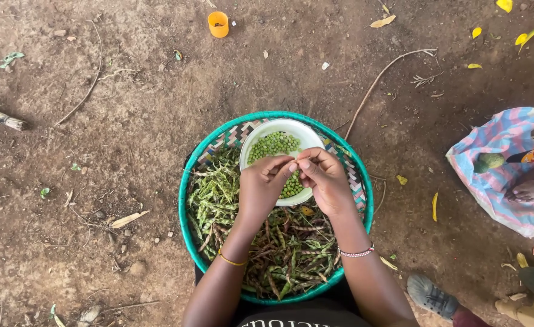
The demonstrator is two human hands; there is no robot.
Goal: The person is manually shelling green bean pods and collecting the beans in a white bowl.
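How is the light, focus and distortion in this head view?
Head view: soft, even shade, no glare; only faint shadows on the dirt ground. Left hand, right hand, white bowl and woven basket look sharp. Slight wide-angle bending toward the edges; the striped cloth is cropped.

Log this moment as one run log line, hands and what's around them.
left hand and right hand: pinching a pod together | below: white bowl of shelled peas | under: green-rimmed basket of pods

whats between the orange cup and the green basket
In the head view, only bare dirt with a few twigs and small leaf bits lies between the orange cup and the rim of the green basket; no other object sits there.
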